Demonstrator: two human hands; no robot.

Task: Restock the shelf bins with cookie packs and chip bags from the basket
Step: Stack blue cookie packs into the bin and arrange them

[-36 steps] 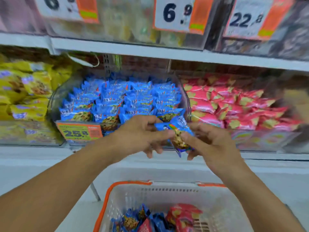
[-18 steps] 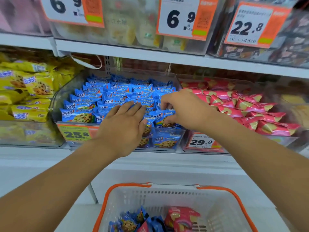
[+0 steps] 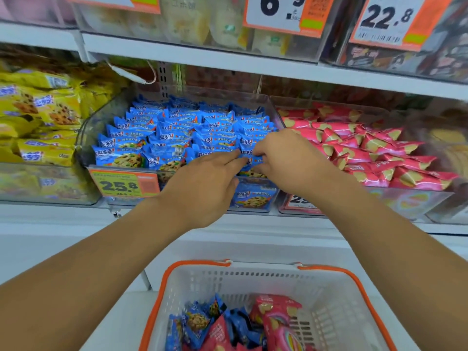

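Observation:
A clear shelf bin [image 3: 94, 127] in the middle is packed with blue cookie packs [image 3: 177, 133]. At its front right corner my right hand [image 3: 283, 158] has its fingers curled down onto one blue cookie pack [image 3: 249, 162] and pinches it. My left hand [image 3: 202, 181] reaches in from the left with straight fingers, and its fingertips touch that same pack. Below stands the white basket [image 3: 329, 292] with an orange rim. It holds more blue cookie packs [image 3: 197, 320] and pink chip bags [image 3: 276, 317]. The bin to the right holds pink chip bags [image 3: 374, 150].
A bin of yellow cookie packs [image 3: 38, 110] sits to the left. An orange price tag [image 3: 124, 184] reading 25.8 hangs on the blue bin's front. The upper shelf edge [image 3: 202, 55] carries more bins and price tags close above the hands.
My left hand has slid right from the bin's front middle to meet my right hand. My right hand stays at the front right corner of the blue bin.

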